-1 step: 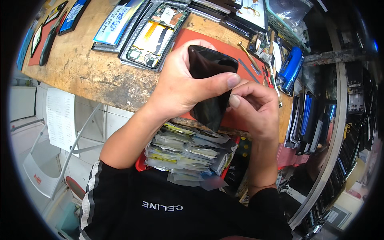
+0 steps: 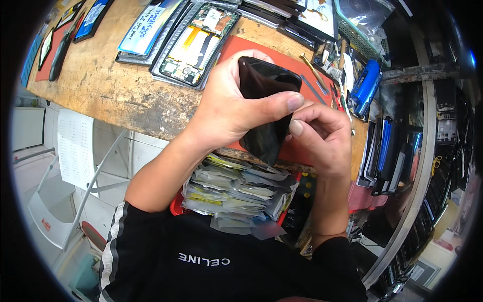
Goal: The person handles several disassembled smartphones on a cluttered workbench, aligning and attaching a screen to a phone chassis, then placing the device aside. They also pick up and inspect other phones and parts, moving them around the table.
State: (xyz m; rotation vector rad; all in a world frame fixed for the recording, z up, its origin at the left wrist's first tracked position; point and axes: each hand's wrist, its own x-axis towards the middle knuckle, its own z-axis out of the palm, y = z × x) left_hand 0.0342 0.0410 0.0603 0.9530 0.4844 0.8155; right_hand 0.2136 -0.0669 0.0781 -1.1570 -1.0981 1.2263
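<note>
A smartphone with a dark glossy face [image 2: 264, 80] is held tilted above the front edge of the workbench. My left hand [image 2: 226, 110] is closed around it, with the thumb lying across the dark face. At the phone's right edge, beside the left thumb tip, my right hand [image 2: 327, 136] has its thumb and index finger drawn together in a pinch. Anything between those fingertips is hidden. Under the hands lies an orange-red mat [image 2: 239, 48]. An opened phone with its circuit board and battery showing [image 2: 201, 45] rests just beyond my left hand.
Thin tools and a brass-coloured rod [image 2: 313, 69] lie right of the phone, near a blue cylinder [image 2: 366, 85]. A green basket [image 2: 359, 38] stands at the back right. Below the bench edge, a red bin [image 2: 177, 205] holds many plastic sleeves [image 2: 236, 189].
</note>
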